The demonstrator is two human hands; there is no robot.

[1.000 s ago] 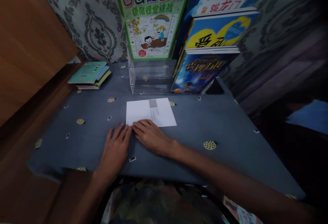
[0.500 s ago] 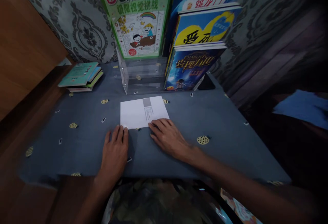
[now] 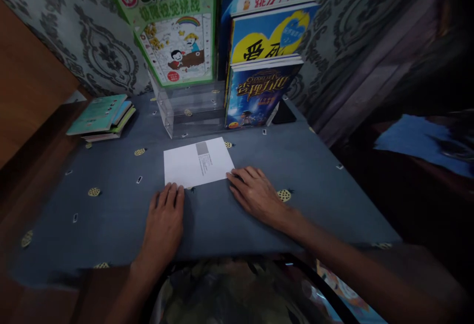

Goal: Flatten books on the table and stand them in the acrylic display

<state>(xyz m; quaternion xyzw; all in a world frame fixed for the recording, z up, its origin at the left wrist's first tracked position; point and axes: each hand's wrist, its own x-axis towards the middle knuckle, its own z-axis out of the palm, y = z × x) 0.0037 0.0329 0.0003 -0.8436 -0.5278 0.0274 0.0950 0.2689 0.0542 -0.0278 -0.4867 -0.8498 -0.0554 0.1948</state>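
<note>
A white rectangular sheet or thin booklet (image 3: pixel 185 163), printed with a grey block and small text, lies flat on the cloth-covered table. At its near left corner rest the fingertips of my left hand (image 3: pixel 166 215), palm down with fingers stretched out. My right hand (image 3: pixel 257 193) lies palm down by the near right corner, its fingertips touching the edge and its fingers extended. Neither hand is wrapped around anything. Whether the white item has several pages cannot be made out.
A clear acrylic rack (image 3: pixel 196 124) stands behind, holding a green picture book (image 3: pixel 177 42) and a dark blue book (image 3: pixel 259 92) before others. Stacked books (image 3: pixel 98 116) lie at the back left. A dark flat object (image 3: pixel 284 112) sits beside the rack. The patterned tablecloth (image 3: pixel 326 205) ends near my lap.
The camera view has turned slightly to the right. My right hand has slid right along the white item's near edge toward its corner. My left hand stays at the left corner.
</note>
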